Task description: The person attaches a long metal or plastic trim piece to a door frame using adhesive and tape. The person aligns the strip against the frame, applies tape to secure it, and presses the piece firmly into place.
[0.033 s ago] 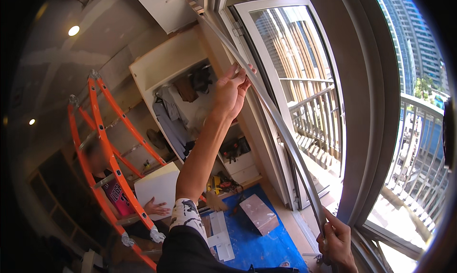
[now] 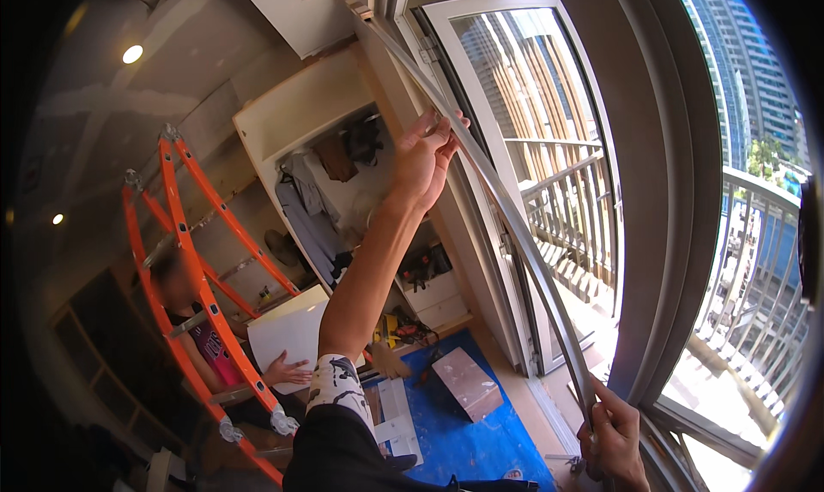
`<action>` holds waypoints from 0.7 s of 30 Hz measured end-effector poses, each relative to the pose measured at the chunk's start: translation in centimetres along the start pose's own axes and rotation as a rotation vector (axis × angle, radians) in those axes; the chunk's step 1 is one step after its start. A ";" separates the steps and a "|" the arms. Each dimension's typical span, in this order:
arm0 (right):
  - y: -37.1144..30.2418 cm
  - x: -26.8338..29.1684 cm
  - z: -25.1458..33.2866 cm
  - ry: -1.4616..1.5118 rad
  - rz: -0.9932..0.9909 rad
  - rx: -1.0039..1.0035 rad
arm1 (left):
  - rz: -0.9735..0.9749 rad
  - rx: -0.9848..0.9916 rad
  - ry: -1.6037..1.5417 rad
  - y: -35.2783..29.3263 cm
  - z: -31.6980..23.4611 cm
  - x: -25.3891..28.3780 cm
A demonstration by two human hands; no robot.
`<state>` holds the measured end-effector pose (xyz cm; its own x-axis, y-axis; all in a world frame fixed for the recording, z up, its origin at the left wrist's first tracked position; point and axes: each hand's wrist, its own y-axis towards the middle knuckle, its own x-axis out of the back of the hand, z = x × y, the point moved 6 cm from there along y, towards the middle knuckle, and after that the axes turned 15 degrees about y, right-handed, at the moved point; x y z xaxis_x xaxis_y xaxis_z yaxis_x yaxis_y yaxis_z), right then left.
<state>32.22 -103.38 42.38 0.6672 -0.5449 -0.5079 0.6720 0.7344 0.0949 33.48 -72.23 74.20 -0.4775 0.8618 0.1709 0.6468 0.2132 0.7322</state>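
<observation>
A long, thin grey trim strip (image 2: 525, 239) runs from the upper middle down to the lower right, in front of the open balcony door (image 2: 506, 72). My left hand (image 2: 427, 159) reaches up and pinches the strip partway along between thumb and fingers. Lower down, my right hand (image 2: 616, 434) is wrapped round the strip near its bottom end. The far end lies up by the ceiling corner; whether it touches anything there I cannot tell.
An orange stepladder (image 2: 215, 295) stands at left. Behind it a person holds a white panel (image 2: 290, 338). An open wardrobe (image 2: 257, 136) holds clothes. A box (image 2: 466, 385) and white offcuts sit on a blue floor sheet (image 2: 429, 458). Balcony railings (image 2: 755, 213) show outside.
Both my hands and the strip have shifted slightly to the right. The person behind the ladder has moved the white panel a little to the right.
</observation>
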 end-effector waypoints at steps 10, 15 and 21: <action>2.8 -1.8 5.3 0.030 0.086 -0.046 | -0.052 -0.051 -0.176 6.9 0.2 1.4; 2.4 -1.1 6.7 0.049 0.074 0.018 | -0.020 -0.062 -0.140 8.2 -0.7 0.6; -1.8 0.1 5.3 0.035 0.085 -0.050 | -0.117 -0.105 -0.103 2.5 -4.8 -2.5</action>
<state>32.75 -106.91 46.71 0.7091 -0.4657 -0.5295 0.5959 0.7971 0.0970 33.44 -76.07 78.70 -0.4791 0.8776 0.0161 0.5225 0.2704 0.8086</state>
